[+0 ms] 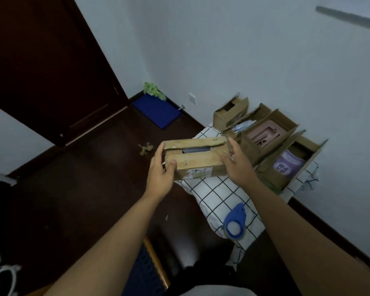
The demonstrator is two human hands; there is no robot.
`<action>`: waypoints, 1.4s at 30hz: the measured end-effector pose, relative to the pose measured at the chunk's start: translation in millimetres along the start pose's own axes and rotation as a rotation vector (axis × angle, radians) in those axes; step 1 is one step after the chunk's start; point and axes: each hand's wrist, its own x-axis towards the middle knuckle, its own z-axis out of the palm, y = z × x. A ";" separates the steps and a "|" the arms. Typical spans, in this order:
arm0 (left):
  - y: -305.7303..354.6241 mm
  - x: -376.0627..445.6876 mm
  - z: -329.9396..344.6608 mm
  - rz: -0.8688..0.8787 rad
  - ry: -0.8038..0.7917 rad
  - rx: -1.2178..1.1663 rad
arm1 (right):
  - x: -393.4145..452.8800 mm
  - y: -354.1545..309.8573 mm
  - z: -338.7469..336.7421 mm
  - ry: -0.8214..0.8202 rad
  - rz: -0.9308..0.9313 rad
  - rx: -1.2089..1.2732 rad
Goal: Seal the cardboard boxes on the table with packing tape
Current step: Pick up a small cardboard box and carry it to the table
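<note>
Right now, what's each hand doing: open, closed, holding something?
Left hand: grips the left end of the cardboard box.
Right hand: fingers straight, touching the box's right end.

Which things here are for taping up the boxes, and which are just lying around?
For the job:
- long brown cardboard box, flaps nearly shut, held by the left hand and right hand
- four open brown cardboard boxes along the wall
- blue plastic tape dispenser on the checked tablecloth

Just lying about:
- blue plastic mat
- crumpled green bag
- small scrap on the floor
</note>
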 end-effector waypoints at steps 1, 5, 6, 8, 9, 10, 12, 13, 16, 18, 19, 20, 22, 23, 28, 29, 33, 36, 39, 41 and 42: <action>-2.1 6.0 0.6 -0.002 0.004 0.006 | 6.5 1.9 4.1 0.000 0.016 -0.001; -9.1 36.8 4.1 -0.018 -0.014 0.004 | 33.0 9.8 20.0 0.039 0.096 0.016; -10.7 45.7 6.1 -0.023 -0.025 0.004 | 39.3 11.9 22.6 0.059 0.117 0.020; -14.4 66.2 11.3 -0.031 -0.051 0.008 | 52.4 16.9 26.4 0.105 0.146 0.038; -16.4 78.0 13.8 -0.033 -0.066 0.011 | 59.7 19.1 27.6 0.128 0.158 0.047; -18.3 91.3 16.5 -0.027 -0.086 0.010 | 68.3 21.3 28.9 0.150 0.174 0.053; -22.4 120.2 20.6 0.012 -0.133 -0.005 | 88.2 24.5 32.8 0.186 0.227 0.050; -24.9 135.9 21.4 0.036 -0.159 -0.012 | 98.7 24.7 36.0 0.201 0.258 0.044; -34.6 186.1 15.7 0.077 -0.272 -0.014 | 129.1 19.1 50.9 0.263 0.336 0.000; -40.2 217.9 8.7 0.129 -0.342 0.000 | 145.5 10.9 63.8 0.314 0.347 -0.027; -41.8 232.1 6.1 0.161 -0.367 0.009 | 151.0 7.1 69.5 0.339 0.345 -0.028; -41.9 244.8 5.1 0.186 -0.389 0.019 | 155.3 3.7 73.7 0.364 0.344 -0.017; -39.0 263.6 7.1 0.186 -0.429 0.027 | 159.2 -0.9 77.5 0.397 0.360 0.008; -37.4 269.9 10.3 0.171 -0.458 0.018 | 158.7 -1.3 77.1 0.406 0.376 0.015; -29.3 282.3 31.8 0.213 -0.604 0.028 | 153.7 12.2 68.3 0.486 0.431 0.010; -27.4 285.2 33.9 0.221 -0.613 0.041 | 155.3 15.3 68.2 0.495 0.436 0.018; -19.6 298.0 38.5 0.219 -0.648 0.114 | 164.1 21.3 71.6 0.554 0.456 0.083; -16.6 314.6 39.3 0.235 -0.666 0.150 | 172.5 23.1 80.5 0.544 0.479 0.098; -21.3 334.6 44.1 0.242 -0.727 0.193 | 182.6 28.3 90.9 0.544 0.549 0.094; -29.5 353.0 50.9 0.239 -0.768 0.229 | 192.0 32.9 99.7 0.558 0.597 0.096; -34.6 362.9 55.5 0.235 -0.787 0.233 | 198.3 36.3 104.9 0.563 0.621 0.099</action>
